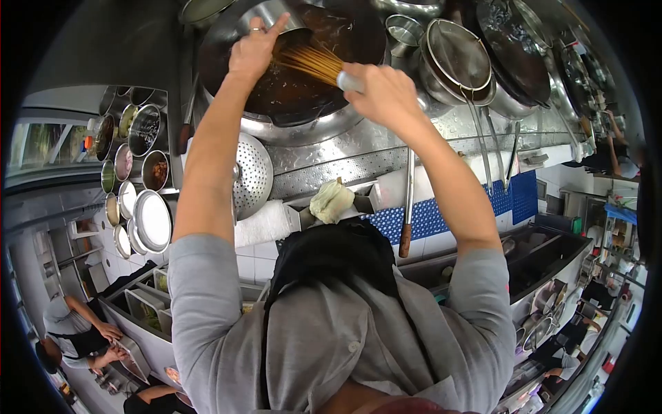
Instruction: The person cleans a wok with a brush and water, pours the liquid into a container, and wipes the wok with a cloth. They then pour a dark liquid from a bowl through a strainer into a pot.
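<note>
My left hand (254, 50) grips the rim of a metal pot (265, 14), tilted over a large dark wok (365, 41). In my right hand (386, 95) is a bamboo wok brush (310, 62), held by its pale wrapped end (349, 81). Its bristles reach toward the pot's mouth; whether they touch the inside is hard to see. Brown liquid (310, 100) lies in the wok below both hands. A perforated skimmer (252, 176) rests beside my left forearm.
A strainer (458, 55) sits over a bowl at right, with long handles toward me. A ladle-like handle (407, 234) juts over the counter edge by a crumpled cloth (332, 201). Ingredient containers (152, 221) stand at left. Another person (79, 331) works at lower left.
</note>
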The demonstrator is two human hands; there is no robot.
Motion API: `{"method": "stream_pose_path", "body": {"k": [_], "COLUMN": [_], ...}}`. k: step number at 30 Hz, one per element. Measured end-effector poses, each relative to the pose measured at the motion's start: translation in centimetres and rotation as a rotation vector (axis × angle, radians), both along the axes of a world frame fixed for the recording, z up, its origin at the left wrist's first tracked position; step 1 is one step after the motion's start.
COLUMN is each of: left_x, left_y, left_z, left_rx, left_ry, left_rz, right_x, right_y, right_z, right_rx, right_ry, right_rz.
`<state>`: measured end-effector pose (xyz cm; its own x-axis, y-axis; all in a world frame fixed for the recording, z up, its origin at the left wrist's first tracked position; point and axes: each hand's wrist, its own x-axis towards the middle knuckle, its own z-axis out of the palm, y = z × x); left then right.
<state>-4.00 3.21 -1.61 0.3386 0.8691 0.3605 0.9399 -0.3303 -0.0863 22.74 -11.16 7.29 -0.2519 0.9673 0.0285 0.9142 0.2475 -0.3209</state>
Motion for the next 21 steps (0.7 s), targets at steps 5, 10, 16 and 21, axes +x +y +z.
{"method": "stream_pose_path", "body": {"k": [5,10,16,21], "left_x": [-0.2,-1.3,-0.2,1.0], "left_y": [-2.6,-3.2,-5.3,-7.4], "left_z": [7.1,9.4,11.4,12.2], "left_rx": [0.223,0.435,0.484,0.622], "left_ry": [0.082,0.115,0.088,0.067], "left_rz": [-0.046,-0.091,-0.142,-0.283], "right_x": [4.8,8.6,12.1,14.1], "right_y": [-5.7,-9.8,-12.5,-14.4], "right_z": [-0.2,-3.5,-7.3,-9.9], "right_rx": [0.249,0.439,0.389,0.372], "right_ry": [0.164,0.399,0.501,0.558], "right_rz": [-0.148,-0.245,-0.316,-0.360]}}
